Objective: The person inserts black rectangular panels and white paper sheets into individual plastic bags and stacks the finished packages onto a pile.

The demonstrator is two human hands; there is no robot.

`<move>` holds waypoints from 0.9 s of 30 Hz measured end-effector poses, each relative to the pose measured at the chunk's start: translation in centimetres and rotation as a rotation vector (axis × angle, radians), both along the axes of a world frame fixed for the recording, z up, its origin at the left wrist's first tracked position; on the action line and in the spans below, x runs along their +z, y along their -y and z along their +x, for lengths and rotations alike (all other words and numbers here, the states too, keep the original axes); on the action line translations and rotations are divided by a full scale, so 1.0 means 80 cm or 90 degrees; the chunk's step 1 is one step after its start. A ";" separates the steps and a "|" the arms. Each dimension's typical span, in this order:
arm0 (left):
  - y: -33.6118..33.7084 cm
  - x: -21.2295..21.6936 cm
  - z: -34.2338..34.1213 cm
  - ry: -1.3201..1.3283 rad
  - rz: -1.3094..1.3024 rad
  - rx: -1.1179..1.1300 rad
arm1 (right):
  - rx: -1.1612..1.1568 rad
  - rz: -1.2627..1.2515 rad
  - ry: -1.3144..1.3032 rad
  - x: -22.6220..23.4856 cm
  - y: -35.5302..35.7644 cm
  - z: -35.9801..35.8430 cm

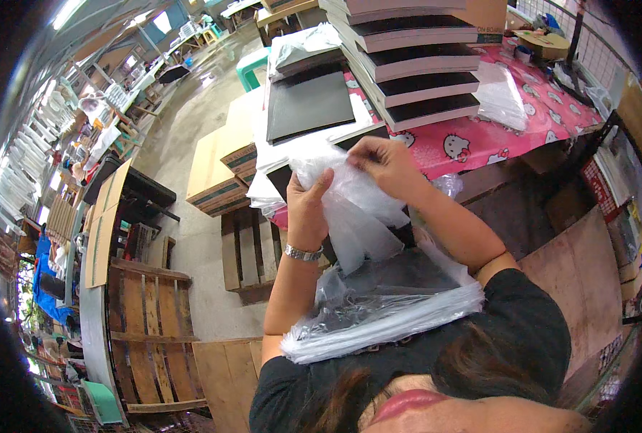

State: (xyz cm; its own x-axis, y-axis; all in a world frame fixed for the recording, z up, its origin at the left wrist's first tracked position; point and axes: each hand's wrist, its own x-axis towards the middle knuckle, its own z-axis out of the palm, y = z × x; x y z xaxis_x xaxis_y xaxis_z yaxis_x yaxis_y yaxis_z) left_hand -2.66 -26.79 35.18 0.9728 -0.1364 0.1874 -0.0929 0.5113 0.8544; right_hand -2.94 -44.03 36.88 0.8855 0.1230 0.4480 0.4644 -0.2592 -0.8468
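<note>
My left hand (309, 211) is closed on a crumpled clear plastic bag (361, 216), thumb on top. At the bag's upper edge my right hand (387, 164) pinches the film with curled fingers. The lower part of the bag hangs down in front of me. Close to my body lies a thick stack of clear plastic bags (400, 321), its white edges fanned together. Just beyond my hands, a flat black book (311, 107) rests on white sheets at the table's left end.
Tall stacks of books with black covers (429, 63) stand on the pink patterned tablecloth (472, 148). Beside them lie more clear plastic bags (499, 94). Cardboard boxes (209, 169) sit left of the table, near a wooden pallet (245, 249) and a green stool (250, 68).
</note>
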 end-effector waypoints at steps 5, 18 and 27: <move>-0.010 -0.001 0.009 -0.044 -0.027 -0.006 | -0.050 0.101 0.101 -0.002 -0.016 0.011; 0.001 0.004 0.008 -0.011 -0.005 0.000 | -0.032 0.117 0.150 0.011 -0.003 0.025; 0.007 0.003 0.000 0.056 0.094 0.104 | -0.148 -0.052 0.381 -0.007 0.001 0.042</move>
